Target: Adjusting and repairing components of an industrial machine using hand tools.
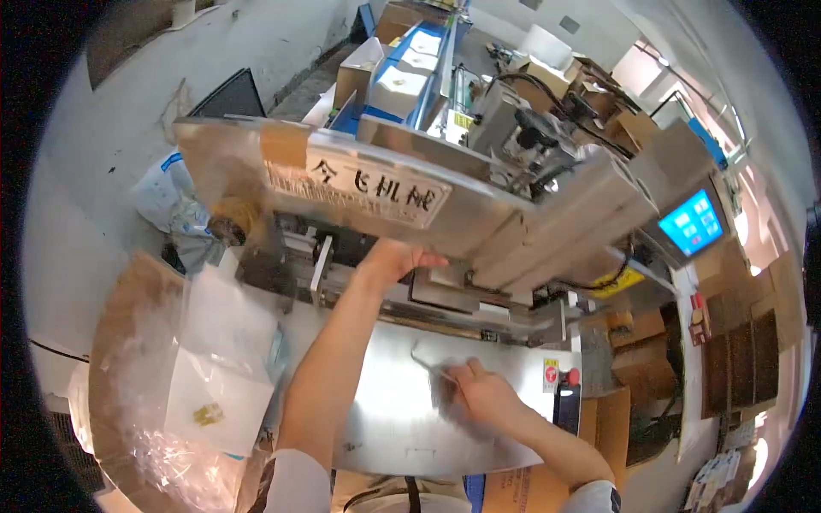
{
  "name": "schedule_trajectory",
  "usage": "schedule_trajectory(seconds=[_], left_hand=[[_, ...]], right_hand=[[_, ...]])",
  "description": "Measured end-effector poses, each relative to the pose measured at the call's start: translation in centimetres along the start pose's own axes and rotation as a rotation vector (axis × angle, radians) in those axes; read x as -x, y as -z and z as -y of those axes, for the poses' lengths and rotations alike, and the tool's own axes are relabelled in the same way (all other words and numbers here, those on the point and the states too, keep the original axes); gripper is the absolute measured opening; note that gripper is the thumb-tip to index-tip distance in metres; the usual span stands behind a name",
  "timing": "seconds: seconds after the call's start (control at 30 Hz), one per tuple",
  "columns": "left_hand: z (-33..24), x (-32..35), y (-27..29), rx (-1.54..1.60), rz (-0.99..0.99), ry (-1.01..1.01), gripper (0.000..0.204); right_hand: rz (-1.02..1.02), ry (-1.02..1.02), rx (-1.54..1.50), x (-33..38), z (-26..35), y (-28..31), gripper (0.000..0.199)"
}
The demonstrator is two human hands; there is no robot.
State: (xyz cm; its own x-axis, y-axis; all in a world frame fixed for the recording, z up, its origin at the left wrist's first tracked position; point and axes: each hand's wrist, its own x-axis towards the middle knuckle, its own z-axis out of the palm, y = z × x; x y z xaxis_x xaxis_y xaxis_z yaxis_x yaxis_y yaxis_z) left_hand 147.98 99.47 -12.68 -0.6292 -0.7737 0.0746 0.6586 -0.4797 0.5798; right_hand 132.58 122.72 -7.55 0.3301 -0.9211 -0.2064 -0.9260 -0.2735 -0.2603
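Observation:
My left hand (395, 258) reaches under the upright metal plate (239, 167) of a machine, beside a flat metal block (446, 278). One digit points right; the plate's lower edge hides the others, so its grip cannot be told. Over the shiny steel worktop (393, 436), my right hand (483, 393) is closed on a thin rod (425, 362) with a bent tip. The hand's shadow or reflection blurs the area just left of its fingers.
A lit blue touchscreen (691, 222) stands at the right. On the worktop's right edge sits a red button (573, 376). At the left, white sheets (224, 342) and clear plastic film (171, 466) lie by a cardboard box (128, 325). Behind the plate runs a blue conveyor (436, 68) carrying white packs.

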Motion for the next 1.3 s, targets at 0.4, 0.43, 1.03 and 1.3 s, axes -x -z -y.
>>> schedule_trajectory(seconds=[0.4,0.43,1.03,1.3], left_hand=[[-2.0,-0.9,-1.2,0.026,-0.092,0.216,0.012],[-2.5,-0.9,-1.6,-0.001,-0.105,0.218,0.013],[-2.4,-0.8,-0.4,0.095,-0.082,0.217,0.016],[-2.2,-0.6,-0.2,0.112,-0.053,0.212,0.015]], right_hand=[[-0.386,-0.423,0.165,7.2,2.6,32.6,0.017],[-0.479,-0.430,0.197,5.7,4.1,34.1,0.017],[0.499,0.166,0.436,-17.2,4.6,34.4,0.009],[0.485,0.154,0.460,-17.8,5.8,33.3,0.012]])
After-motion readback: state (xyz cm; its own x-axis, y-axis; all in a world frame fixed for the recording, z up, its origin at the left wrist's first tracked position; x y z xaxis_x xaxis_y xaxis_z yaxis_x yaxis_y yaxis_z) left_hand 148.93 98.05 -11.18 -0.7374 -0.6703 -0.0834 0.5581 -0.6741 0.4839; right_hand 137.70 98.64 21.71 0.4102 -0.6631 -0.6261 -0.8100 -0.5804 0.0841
